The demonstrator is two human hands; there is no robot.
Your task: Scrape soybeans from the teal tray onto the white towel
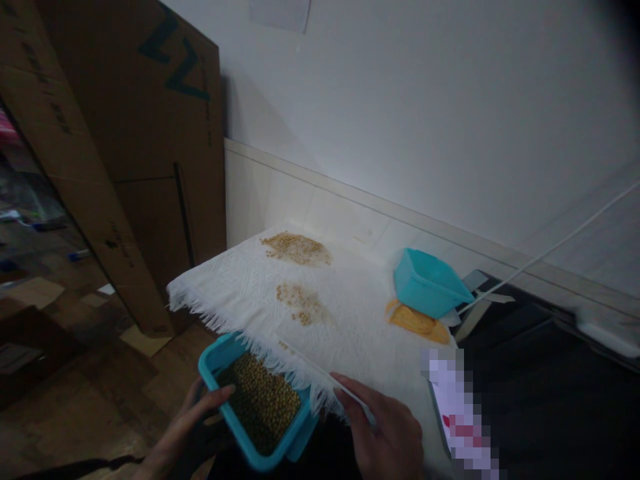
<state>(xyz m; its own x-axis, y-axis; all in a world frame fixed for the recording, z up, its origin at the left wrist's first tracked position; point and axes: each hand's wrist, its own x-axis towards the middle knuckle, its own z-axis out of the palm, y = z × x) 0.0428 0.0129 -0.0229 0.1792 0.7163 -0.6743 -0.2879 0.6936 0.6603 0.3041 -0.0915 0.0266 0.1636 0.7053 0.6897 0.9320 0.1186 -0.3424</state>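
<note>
My left hand (200, 408) grips the near-left rim of a blue plastic container (239, 437), its thumb over the edge. The container sits below the fringed edge of a white cloth (355, 300) and holds yellow soybeans (275, 395) beside smaller dark green beans (245, 407). In my right hand (385, 427) is a thin, flat, pale scraper-like piece (313, 367), pinched between thumb and fingers and lying along the cloth's edge; its exact kind is unclear. Two patches of soybeans lie on the cloth, a far pile (297, 249) and a nearer scatter (301, 303).
A second blue container (433, 283) stands tilted at the right by the wall, with a yellow-orange cloth-like item (417, 321) before it. A large cardboard box (150, 133) rises at the left. A black surface (540, 387) and a blurred-out flat object (460, 413) lie right.
</note>
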